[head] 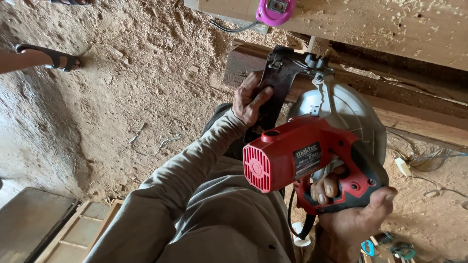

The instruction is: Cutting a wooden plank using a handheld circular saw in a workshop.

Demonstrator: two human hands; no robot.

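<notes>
1. Centrally, a red circular saw (302, 156) is held up off the floor, its silver blade guard (351, 117) at 1 o'clock from the motor housing.
2. Right hand (353, 214): grip fully closed around the saw's black-and-red handle, fingers wrapped under it.
3. Left hand (249, 100): grip clasped on the saw's dark base plate (275, 85), at 11 o'clock from the motor.
4. Wooden beams (404, 29) lie at 12 o'clock beyond the saw; a pink tool (275, 9) rests on the upper beam.
5. Sawdust-covered floor (122, 87) spreads at 9 o'clock; another person's sandalled foot (48, 58) stands at 10 o'clock.

Glossy red plastic saw housing (287, 156), matt metal guard (348, 114)
</notes>
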